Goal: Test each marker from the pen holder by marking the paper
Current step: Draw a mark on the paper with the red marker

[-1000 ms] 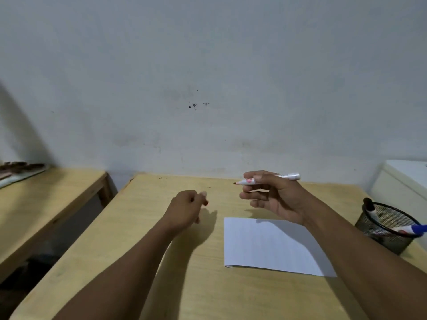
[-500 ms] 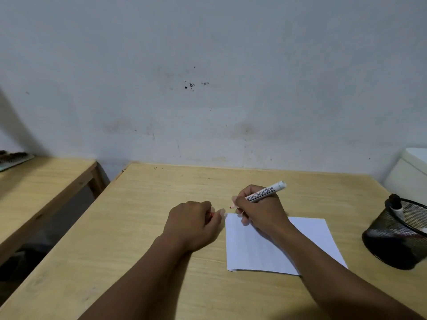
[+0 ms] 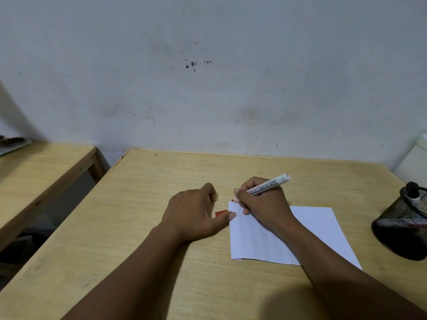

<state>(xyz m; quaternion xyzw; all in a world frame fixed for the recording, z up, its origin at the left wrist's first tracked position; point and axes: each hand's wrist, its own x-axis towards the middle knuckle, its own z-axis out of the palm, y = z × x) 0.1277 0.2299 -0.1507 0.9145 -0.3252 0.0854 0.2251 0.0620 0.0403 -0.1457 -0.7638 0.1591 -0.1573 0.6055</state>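
Note:
A white sheet of paper (image 3: pixel 318 229) lies on the wooden table (image 3: pixel 161 262). My right hand (image 3: pixel 263 204) grips a white board marker (image 3: pixel 268 187) with its red tip at the paper's top left corner. My left hand (image 3: pixel 194 213) rests on the table beside the paper's left edge, fingers curled around a red cap (image 3: pixel 220 213), thumb touching the paper. A black mesh pen holder (image 3: pixel 402 225) stands at the right edge with a black-capped marker (image 3: pixel 412 194) upright in it.
A second wooden table (image 3: pixel 41 172) stands to the left across a narrow gap, with a flat object (image 3: pixel 11 143) on its far end. A white box-like object (image 3: pixel 413 158) sits behind the pen holder. The wall runs along the table's back edge.
My right hand came down from mid-air with the marker to the paper's top left corner. My left hand moved right and down to the paper's left edge. The view tilted downward.

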